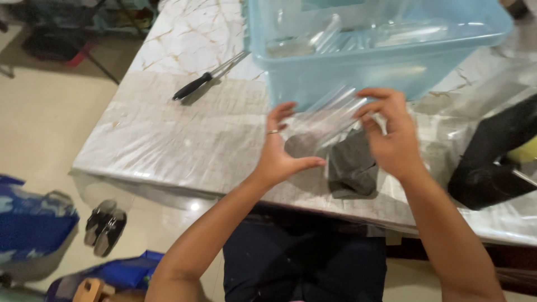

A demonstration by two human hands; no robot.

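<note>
Both my hands hold a clear plastic bag [327, 118] above the table's near edge. My left hand [279, 151], with a ring on one finger, grips its left side with fingers spread upward. My right hand [391, 134] pinches its right upper edge. A dark grey folded cloth [351, 165] lies under the bag on the table; whether part of it is inside the bag is unclear. Just behind stands a light blue plastic tub [363, 61] with clear plastic items inside.
A marble-patterned table [168, 128] covered with clear sheeting. A black-handled knife [210, 75] lies at the back left. A black bag-like object [498, 156] rests at the right. On the floor at left are sandals [104, 226] and blue bags [33, 223].
</note>
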